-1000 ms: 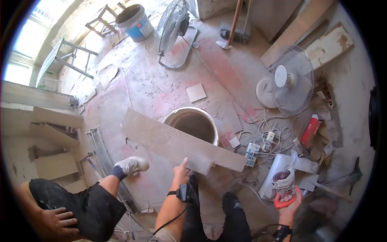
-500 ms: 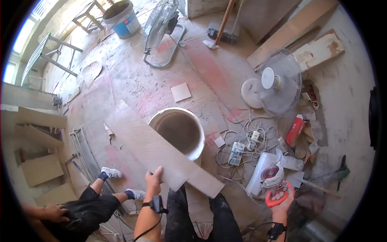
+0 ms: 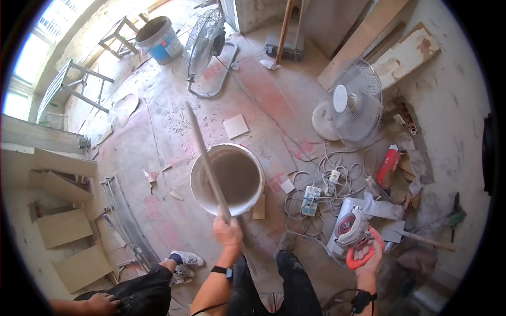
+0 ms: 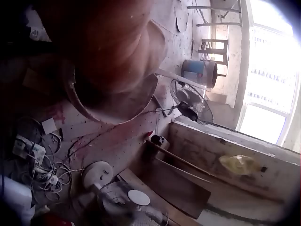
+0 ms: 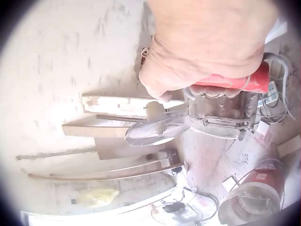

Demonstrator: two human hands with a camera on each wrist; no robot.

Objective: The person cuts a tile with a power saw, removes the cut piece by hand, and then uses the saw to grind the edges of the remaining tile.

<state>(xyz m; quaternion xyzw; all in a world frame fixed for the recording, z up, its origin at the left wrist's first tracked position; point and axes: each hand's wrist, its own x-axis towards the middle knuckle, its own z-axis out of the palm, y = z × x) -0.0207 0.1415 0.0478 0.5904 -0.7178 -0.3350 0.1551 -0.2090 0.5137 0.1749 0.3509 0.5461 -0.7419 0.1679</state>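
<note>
My left hand (image 3: 227,234) grips the near end of a long tile strip (image 3: 203,150), turned edge-on in the head view. The strip slants up and away, overlapping the left part of a white bucket (image 3: 195,184) of murky water. In the left wrist view, the hand (image 4: 103,47) hides much of the bucket (image 4: 75,96). Off to the right, my right hand (image 3: 370,258) holds a dusty handheld tile cutter (image 3: 352,226) by its red handle, its round side facing left. The right wrist view shows fingers wrapped round that handle, above the dusty motor body (image 5: 218,113).
Tangled cables and a power strip (image 3: 311,200) lie between bucket and cutter. A white fan (image 3: 363,102) and a metal floor fan (image 3: 203,45) stand farther off. A square tile (image 3: 235,126) lies beyond the bucket. Another person's leg (image 3: 153,287) is at lower left, near metal rails (image 3: 124,224).
The tile strip has turned from showing its textured face to standing edge-on, its far end swinging right. My left hand moved right, close to the bucket's near rim. My right hand keeps the cutter.
</note>
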